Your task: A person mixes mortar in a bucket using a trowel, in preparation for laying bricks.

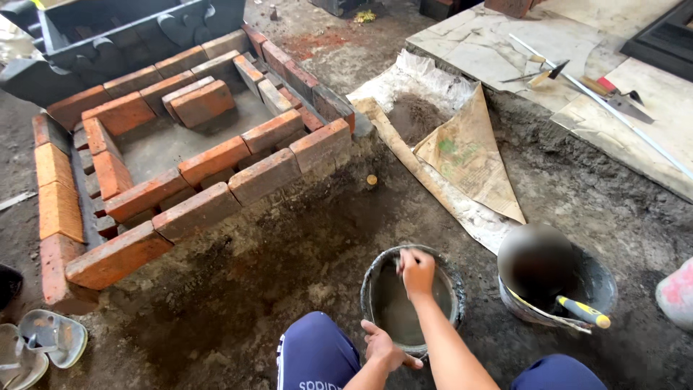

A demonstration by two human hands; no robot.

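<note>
Buckets: two stood on the dirt floor, a grey mortar bucket between the knees and a second bucket just to its right.
Right hand: closed around a small tool, dipped into the mortar bucket.
Left hand: gripped that bucket's near rim.
Trowels: two lay on the slab; one yellow-handled trowel rested in the second bucket.
Brick enclosure: one, well apart, upper left.

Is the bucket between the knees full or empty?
Partly full: grey wet mix lies below the rim inside the bucket. The right hand reaches into it; the left hand grips its near rim.
</note>
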